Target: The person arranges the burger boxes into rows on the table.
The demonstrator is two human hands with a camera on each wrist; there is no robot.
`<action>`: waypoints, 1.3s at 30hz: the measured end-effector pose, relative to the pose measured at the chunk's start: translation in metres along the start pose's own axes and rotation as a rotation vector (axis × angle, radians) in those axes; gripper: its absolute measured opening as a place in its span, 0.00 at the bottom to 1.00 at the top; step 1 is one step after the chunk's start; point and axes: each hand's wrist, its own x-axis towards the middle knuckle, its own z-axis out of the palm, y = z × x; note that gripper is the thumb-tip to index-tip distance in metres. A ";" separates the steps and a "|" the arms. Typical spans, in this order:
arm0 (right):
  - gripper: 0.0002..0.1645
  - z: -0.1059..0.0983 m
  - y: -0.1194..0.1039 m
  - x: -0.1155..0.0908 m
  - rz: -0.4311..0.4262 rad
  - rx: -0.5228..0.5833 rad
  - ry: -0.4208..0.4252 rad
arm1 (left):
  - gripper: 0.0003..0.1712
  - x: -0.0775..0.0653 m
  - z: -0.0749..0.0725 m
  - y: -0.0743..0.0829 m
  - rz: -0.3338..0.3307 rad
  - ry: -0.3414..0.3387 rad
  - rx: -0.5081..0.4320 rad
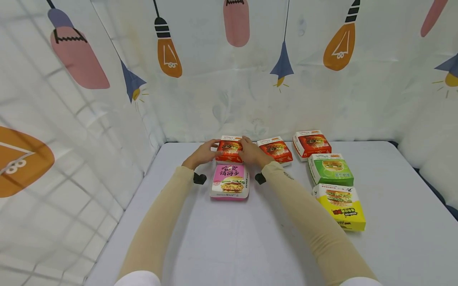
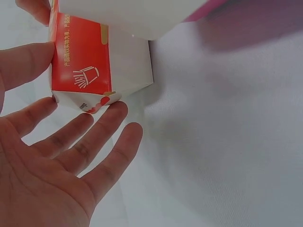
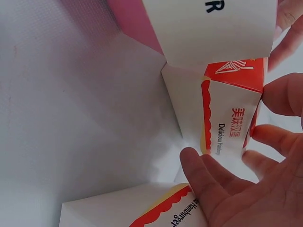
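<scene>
A red and white hamburger box [image 1: 230, 150] lies at the far edge of the table, between both hands. On its left side rest the thumb and fingertips of my left hand [image 1: 204, 154]; in the left wrist view those fingers [image 2: 106, 165] are spread and fairly straight. My right hand [image 1: 253, 153] touches the opposite side with thumb and fingertips, its fingers [image 3: 208, 182] extended. Directly in front of the red box sits a pink and white burger box [image 1: 230, 182]. A second red box [image 1: 275, 150] lies tilted just right of my right hand.
Further right, a third red box [image 1: 312, 143], a green box [image 1: 330, 169] and a yellow box [image 1: 340, 206] form a slanting row. A white patterned curtain [image 1: 229, 95] hangs behind the table [image 1: 229, 246]. White mesh-shadowed fabric [image 1: 71, 167] stands along the left.
</scene>
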 end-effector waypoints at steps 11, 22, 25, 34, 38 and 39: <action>0.36 0.004 0.004 0.002 0.015 -0.008 0.024 | 0.37 0.000 0.000 0.005 0.030 0.015 0.066; 0.38 0.002 0.004 -0.001 0.031 0.015 0.038 | 0.26 0.000 0.003 0.003 0.122 0.085 0.112; 0.38 0.002 0.004 -0.002 0.029 0.012 0.038 | 0.24 -0.001 0.003 0.003 0.142 0.120 0.123; 0.42 0.003 0.003 -0.002 0.020 -0.042 0.048 | 0.19 -0.002 0.003 0.004 0.155 0.251 0.215; 0.43 0.004 0.002 -0.002 0.015 -0.053 0.059 | 0.18 -0.002 0.003 0.006 0.134 0.272 0.226; 0.43 0.005 0.002 -0.001 0.015 -0.054 0.059 | 0.18 -0.002 0.003 0.006 0.129 0.274 0.232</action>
